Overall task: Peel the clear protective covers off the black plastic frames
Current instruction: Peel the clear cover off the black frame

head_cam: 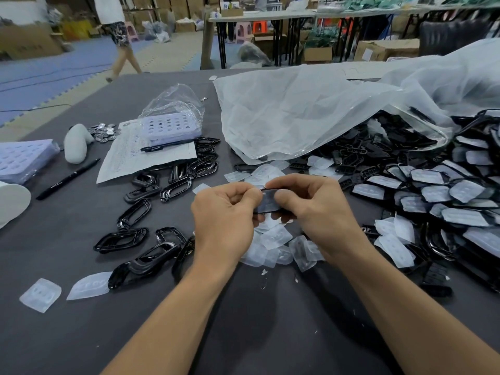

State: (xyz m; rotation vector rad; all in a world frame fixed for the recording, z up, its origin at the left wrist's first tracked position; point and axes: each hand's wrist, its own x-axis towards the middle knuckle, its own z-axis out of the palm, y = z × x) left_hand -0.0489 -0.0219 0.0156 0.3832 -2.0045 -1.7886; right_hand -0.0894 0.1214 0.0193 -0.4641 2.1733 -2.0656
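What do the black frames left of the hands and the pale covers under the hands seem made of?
Black frames: probably hard plastic, glossy; sharp highlights run along their edges. Covers: seemingly thin moulded plastic, translucent and milky, with shallow pressed bumps.

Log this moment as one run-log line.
left hand: grips black plastic frame | right hand: pinches same frame | peeled clear plastic covers: heaped under hands | covered frames: piled right
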